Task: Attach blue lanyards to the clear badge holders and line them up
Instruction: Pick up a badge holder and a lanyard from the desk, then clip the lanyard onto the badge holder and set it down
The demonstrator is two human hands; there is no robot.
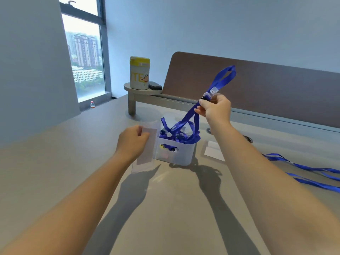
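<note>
While the right hand (215, 107) pinched a blue lanyard (221, 80) near its clear clip, ribbon slanting up beyond the fingers and down into the bin (176, 153), the left hand (133, 141) gripped a clear badge holder (147, 146), upright, lower-left of that clip. The tub (139, 72) read "TE".

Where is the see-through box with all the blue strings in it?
The clear box sits on the table in the middle of the head view, between the left hand and a badge holder lying flat.
</note>
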